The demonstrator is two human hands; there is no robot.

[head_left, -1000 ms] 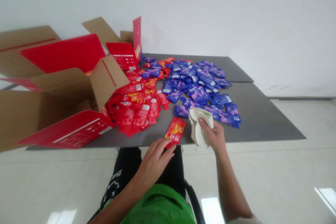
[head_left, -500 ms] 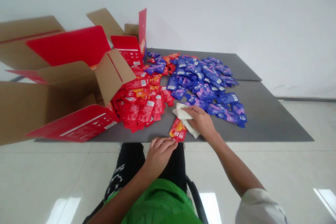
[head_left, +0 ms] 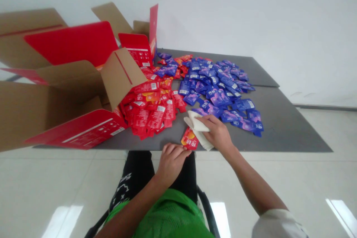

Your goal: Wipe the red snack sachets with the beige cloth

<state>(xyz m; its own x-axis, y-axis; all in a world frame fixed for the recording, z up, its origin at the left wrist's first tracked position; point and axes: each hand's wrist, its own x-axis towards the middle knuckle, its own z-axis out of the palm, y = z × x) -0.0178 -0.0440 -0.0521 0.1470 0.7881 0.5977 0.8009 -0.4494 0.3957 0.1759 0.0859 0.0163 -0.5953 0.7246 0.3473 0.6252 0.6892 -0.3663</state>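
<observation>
A red sachet [head_left: 190,139] lies flat near the front edge of the grey table [head_left: 279,137], its long axis running away from the person, with the far end leaning left. The left hand [head_left: 171,165] sits just in front of it, fingers close together, their tips touching the sachet's near end; whether they grip it, I can't tell. Just right of the sachet, the right hand [head_left: 219,134] holds a folded white cloth [head_left: 196,122] down against the table. Beyond the sachet lie a pile of red sachets [head_left: 152,113], to the left, and a pile of blue sachets [head_left: 214,89], to the right. An open cardboard carton [head_left: 64,96] stands further left.
</observation>
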